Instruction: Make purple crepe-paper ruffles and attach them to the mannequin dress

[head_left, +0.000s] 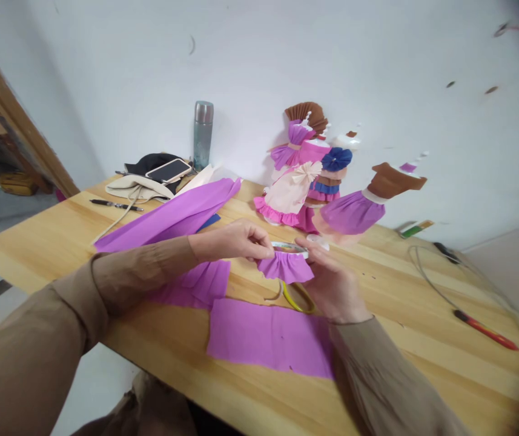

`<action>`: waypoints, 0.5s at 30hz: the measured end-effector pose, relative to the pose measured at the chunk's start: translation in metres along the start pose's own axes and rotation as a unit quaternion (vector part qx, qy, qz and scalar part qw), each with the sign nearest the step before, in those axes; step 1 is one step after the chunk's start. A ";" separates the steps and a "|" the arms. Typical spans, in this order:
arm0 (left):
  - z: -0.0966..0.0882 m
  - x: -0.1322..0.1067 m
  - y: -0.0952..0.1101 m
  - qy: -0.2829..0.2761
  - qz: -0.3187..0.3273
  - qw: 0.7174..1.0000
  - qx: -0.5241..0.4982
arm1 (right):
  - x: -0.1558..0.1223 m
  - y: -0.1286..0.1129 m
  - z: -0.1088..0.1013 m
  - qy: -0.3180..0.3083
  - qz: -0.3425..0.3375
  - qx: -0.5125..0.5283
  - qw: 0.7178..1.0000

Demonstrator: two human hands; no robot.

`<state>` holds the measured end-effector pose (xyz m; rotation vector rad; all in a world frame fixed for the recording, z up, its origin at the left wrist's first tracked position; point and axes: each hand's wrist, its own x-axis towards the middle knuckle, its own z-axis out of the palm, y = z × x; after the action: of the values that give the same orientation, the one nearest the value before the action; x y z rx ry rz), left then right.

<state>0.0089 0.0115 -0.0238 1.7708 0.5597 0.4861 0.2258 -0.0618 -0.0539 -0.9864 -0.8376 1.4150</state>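
Between my two hands, above the table, is a gathered purple crepe-paper ruffle (286,267) hanging from a pale ring or band (290,247). My left hand (245,241) pinches the left end, thumb and fingers pressed together. At the other end my right hand (334,278) grips it, the fingers partly hidden behind the ruffle. Below lies a flat rectangular purple crepe-paper piece (271,336), close to my right sleeve. Yellow-handled scissors (298,298) rest just behind that piece, partly covered by the ruffle and my right hand.
Small dress-form figures in paper dresses (290,194) stand by the wall, another (359,206) nearer on the right. Folded purple paper (172,218), a pen (116,205), a phone (168,171) and a thermos (203,136) are left. A red-handled corded tool (486,330) lies right.
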 end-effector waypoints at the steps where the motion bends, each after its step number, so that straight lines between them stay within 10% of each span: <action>1: -0.001 0.000 0.000 0.006 0.005 1.000 0.009 | 0.000 -0.002 0.000 -0.007 0.013 0.004 1.000; 15: -0.009 -0.004 0.008 -0.046 0.075 0.996 -0.007 | 0.005 -0.005 0.000 0.025 0.038 0.014 0.999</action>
<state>0.0019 0.0140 -0.0137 1.8205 0.3597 0.5081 0.2282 -0.0560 -0.0501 -1.0381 -0.7476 1.4564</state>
